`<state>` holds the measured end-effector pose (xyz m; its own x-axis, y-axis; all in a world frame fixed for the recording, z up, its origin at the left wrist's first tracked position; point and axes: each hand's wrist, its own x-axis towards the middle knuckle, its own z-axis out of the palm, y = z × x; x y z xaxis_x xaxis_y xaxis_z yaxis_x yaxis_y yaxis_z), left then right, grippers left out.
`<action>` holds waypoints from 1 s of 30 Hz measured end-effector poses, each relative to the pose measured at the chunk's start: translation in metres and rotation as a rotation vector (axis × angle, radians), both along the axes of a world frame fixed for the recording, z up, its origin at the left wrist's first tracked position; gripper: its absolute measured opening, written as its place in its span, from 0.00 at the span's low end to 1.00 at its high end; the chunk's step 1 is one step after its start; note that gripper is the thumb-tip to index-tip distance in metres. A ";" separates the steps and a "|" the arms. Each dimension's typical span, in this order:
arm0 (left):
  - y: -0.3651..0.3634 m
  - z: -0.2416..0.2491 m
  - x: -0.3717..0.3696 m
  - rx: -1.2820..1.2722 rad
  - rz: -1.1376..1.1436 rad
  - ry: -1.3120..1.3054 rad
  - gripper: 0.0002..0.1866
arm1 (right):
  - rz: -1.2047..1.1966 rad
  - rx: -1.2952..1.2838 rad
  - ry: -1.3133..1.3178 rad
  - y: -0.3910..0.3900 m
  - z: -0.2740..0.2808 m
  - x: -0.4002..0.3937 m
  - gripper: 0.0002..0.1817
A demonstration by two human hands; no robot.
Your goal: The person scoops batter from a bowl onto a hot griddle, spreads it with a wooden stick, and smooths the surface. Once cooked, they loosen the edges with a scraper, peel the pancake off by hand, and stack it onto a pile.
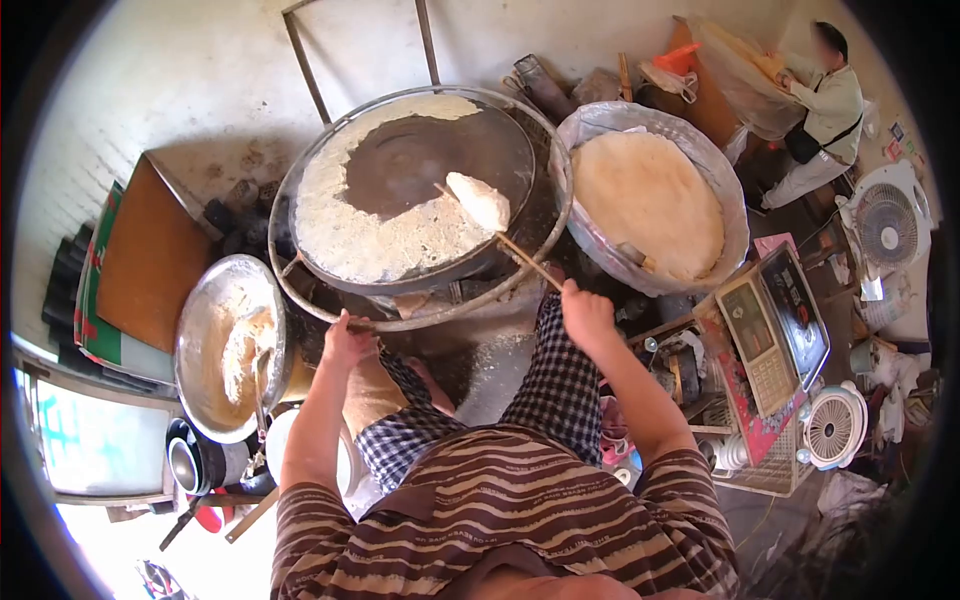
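My right hand is closed around a thin wooden stick. At the stick's far end is a pale lump of wet dough, lying over the round griddle. A layer of pale batter coats the griddle's left and front parts in a broad band, while the dark middle and right side show bare. My left hand is at the front of the metal ring around the griddle, fingers loosely apart and nothing seen in them. Whether it touches the ring is hard to make out.
On the left stands a metal bowl with batter and a utensil. A plastic-lined tub holds stacked round flatbreads. At right are a scale, a fan and another fan. Another person stands back right, handling a plastic bag.
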<state>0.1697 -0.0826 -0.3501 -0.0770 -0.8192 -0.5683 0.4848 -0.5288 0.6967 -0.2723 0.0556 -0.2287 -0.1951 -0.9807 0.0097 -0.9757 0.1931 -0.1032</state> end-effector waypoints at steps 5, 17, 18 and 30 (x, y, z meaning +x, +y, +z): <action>-0.021 0.005 0.024 0.052 0.118 -0.018 0.20 | -0.021 -0.079 -0.268 -0.025 0.005 0.049 0.09; 0.024 0.019 -0.043 0.044 0.234 -0.128 0.20 | 0.068 0.013 -0.152 -0.015 -0.006 0.053 0.08; 0.019 0.022 -0.043 0.046 0.299 -0.152 0.20 | 0.161 0.035 -0.096 -0.012 -0.015 0.051 0.08; -0.022 0.006 0.019 0.041 0.358 -0.005 0.18 | 0.121 0.114 -0.068 -0.007 -0.002 0.047 0.07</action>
<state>0.1885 -0.1048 -0.3438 0.2131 -0.7704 -0.6008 0.6410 -0.3539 0.6811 -0.2258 0.0491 -0.2303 -0.0717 -0.9911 -0.1123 -0.9841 0.0886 -0.1540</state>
